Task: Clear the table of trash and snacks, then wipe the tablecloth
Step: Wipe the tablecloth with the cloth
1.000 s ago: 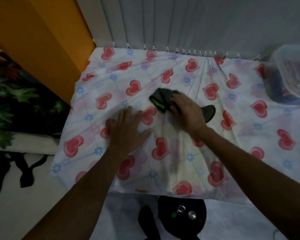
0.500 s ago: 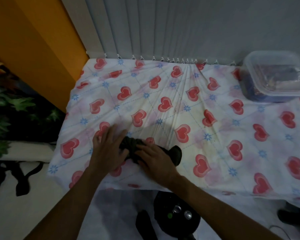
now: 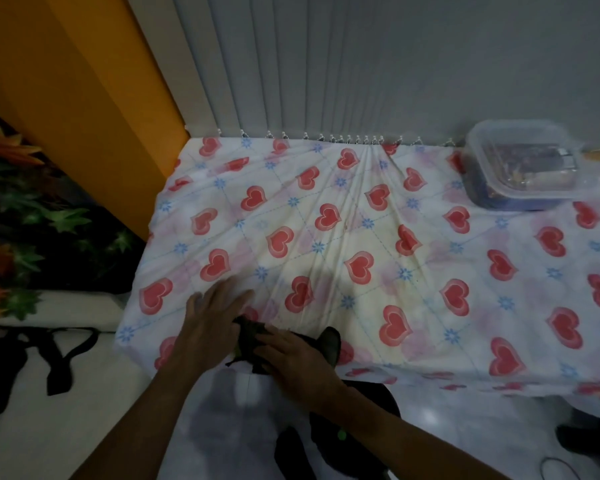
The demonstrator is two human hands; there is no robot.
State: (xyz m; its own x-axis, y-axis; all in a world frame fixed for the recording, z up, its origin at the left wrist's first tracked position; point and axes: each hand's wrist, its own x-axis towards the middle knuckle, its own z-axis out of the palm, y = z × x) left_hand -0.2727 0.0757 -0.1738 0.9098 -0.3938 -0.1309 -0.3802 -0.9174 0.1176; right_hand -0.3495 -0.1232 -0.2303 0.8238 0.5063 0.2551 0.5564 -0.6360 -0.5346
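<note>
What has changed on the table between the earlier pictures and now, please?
The right hand has dragged the dark cloth from mid-table to the near edge; the left hand slid back alongside, flat on the tablecloth. The lidded container stayed put.

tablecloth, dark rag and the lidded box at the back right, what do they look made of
Tablecloth: thin woven fabric, matte, judging by the fine creases fanning from the back edge and the soft drape over the front.
Dark rag: soft cloth, matte; it bunches under the right hand.
Lidded box: probably clear plastic, slightly glossy; its contents show through the lid.
</note>
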